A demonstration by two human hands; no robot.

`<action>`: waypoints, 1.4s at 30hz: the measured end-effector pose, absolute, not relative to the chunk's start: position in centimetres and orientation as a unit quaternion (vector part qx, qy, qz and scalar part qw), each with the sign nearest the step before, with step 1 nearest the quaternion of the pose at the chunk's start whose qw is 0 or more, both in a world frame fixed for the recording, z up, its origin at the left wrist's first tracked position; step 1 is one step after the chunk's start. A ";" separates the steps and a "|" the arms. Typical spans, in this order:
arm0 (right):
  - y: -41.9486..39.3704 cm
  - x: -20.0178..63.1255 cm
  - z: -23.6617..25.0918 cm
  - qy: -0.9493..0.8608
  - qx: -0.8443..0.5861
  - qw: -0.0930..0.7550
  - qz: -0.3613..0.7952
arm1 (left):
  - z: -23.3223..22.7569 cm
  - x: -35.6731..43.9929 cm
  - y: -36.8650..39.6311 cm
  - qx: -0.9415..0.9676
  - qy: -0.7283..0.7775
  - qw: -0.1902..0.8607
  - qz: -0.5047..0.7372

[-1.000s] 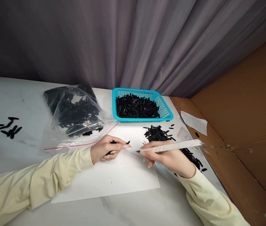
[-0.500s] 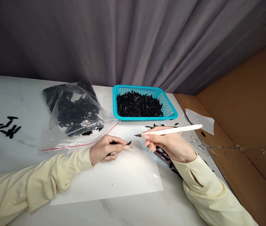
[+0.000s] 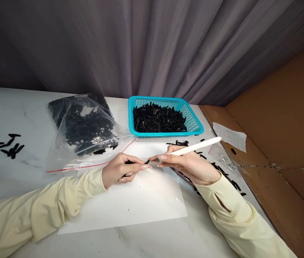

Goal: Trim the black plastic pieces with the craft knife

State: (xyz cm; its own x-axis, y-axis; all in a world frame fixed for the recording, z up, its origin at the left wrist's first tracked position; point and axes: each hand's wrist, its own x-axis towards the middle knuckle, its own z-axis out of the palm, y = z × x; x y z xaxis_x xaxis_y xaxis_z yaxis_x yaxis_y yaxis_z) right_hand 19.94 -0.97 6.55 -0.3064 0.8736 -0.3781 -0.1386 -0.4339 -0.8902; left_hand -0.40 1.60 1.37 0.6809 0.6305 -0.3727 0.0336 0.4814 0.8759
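Pinching the black piece (image 3: 147,162) near its end, so that its tip stands clear of the nails, seems the way to work well here; the white tool (image 3: 196,146) is probably best guided lightly, from the fingers rather than the wrist, lest the slim piece be knocked loose. Both are in front of the turquoise basket (image 3: 165,134), on its near side, above the white sheet (image 3: 130,211) on the counter (image 3: 109,243).

The left hand (image 3: 123,167) is curled almost into a fist, thumb pressed to forefinger around that one piece, with other black bits (image 3: 126,175) tucked in the bent fingers. The right hand (image 3: 192,165) is drawn into a pen-like grip on the white tool. Its forefinger reaches right up to the piece; whether they touch, I cannot tell. A heap of similar strips (image 3: 155,118) lies in the basket, a clear plastic bag (image 3: 87,125) left of it.
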 end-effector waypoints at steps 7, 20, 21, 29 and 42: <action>-1.1 20.0 5.8 -0.387 -0.462 0.368 0.707 | 1.5 -0.5 1.5 0.486 0.349 0.779 0.188; -1.0 19.9 5.5 -0.400 -0.465 0.376 0.695 | 1.4 -0.4 1.6 0.492 0.344 0.778 0.184; -1.0 19.9 5.5 -0.401 -0.463 0.376 0.696 | 1.5 -0.4 1.6 0.491 0.345 0.778 0.184; -1.0 19.7 5.4 -0.399 -0.460 0.385 0.693 | 1.4 -0.4 1.5 0.490 0.348 0.778 0.183; -1.0 19.7 5.5 -0.403 -0.467 0.390 0.683 | 1.6 -0.5 1.5 0.496 0.350 0.773 0.184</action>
State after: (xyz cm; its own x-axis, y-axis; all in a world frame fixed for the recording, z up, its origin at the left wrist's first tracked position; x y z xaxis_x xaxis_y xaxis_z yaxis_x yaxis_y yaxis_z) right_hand 19.68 -1.02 5.48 -0.2583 0.9102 -0.3238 -0.1569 -0.3702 -0.9156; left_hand -0.47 1.46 1.59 0.6872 0.6311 -0.3598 0.0632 0.4415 0.8950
